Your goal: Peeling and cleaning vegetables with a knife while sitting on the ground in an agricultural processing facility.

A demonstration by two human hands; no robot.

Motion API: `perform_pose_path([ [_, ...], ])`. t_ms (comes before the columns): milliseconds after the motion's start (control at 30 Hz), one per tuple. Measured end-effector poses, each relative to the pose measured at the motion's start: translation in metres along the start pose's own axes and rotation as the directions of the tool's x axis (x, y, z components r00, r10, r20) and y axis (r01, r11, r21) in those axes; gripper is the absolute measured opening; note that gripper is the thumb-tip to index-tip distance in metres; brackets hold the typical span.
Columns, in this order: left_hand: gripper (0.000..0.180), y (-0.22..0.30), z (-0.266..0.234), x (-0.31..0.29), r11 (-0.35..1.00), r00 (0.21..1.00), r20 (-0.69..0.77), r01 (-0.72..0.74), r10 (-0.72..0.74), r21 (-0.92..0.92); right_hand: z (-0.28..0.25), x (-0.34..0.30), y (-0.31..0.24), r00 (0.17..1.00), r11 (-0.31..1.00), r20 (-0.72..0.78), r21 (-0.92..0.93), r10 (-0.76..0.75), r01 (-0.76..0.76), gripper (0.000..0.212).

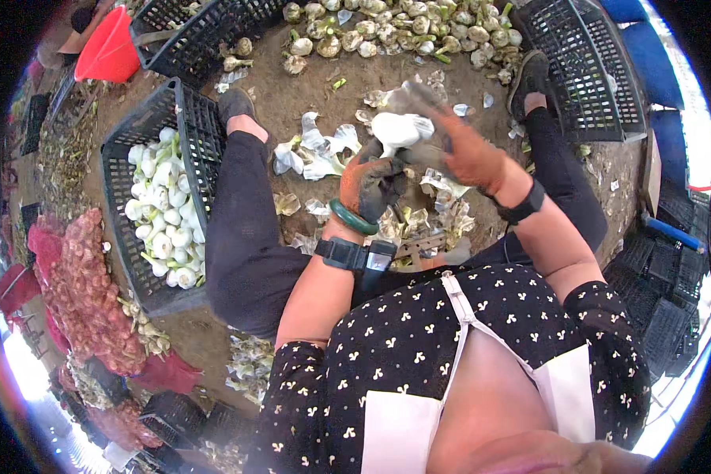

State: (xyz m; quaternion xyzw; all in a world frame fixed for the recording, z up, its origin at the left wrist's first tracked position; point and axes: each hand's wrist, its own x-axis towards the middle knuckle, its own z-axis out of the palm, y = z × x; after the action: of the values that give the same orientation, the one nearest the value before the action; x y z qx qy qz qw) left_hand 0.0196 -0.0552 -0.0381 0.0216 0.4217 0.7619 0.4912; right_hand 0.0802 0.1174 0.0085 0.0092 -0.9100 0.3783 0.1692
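A peeled white garlic bulb is held up in front of me, its stem end down toward my left hand. That hand wears an orange and dark grey glove, and its fingers are curled closed at the stem. To the right of the bulb is my right hand, gloved the same way and smeared by motion. Its fingers look stretched and apart, on either side of the bulb's right side. Loose garlic skins lie on the ground beneath and around both hands.
A black crate of cleaned white garlic stands left of my left leg. Unpeeled garlic is heaped ahead. More black crates stand far left and right. A red bucket and a red mesh sack are leftward.
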Motion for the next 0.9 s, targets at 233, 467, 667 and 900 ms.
perform_pose_path([
  [233, 0.042, 0.010, 0.018, 0.001, 0.962, 0.998, 0.047, 0.055, -0.043, -0.269, -0.018, 0.010, 0.060, 0.780, 0.298, 0.379, 0.770, 0.499, -0.564, 0.038],
  [467, 0.030, 0.023, 0.016, 0.004, 0.998, 0.985, -0.170, -0.037, 0.027, -0.059, -0.030, 0.013, 0.051, 0.666, 0.885, 0.655, -0.010, 0.357, -0.465, 0.077],
  [667, 0.043, -0.007, 0.032, 0.017, 0.985, 0.975, -0.152, 0.170, -0.163, 0.039, 0.000, 0.014, 0.045, 0.664, 0.172, 0.562, 0.685, 0.493, -0.708, 0.041],
  [900, 0.038, -0.017, 0.017, 0.027, 0.905, 0.904, -0.116, 0.420, -0.411, 0.067, -0.190, 0.066, 0.136, 0.841, -0.115, -0.267, 0.926, 0.471, 0.359, 0.066],
])
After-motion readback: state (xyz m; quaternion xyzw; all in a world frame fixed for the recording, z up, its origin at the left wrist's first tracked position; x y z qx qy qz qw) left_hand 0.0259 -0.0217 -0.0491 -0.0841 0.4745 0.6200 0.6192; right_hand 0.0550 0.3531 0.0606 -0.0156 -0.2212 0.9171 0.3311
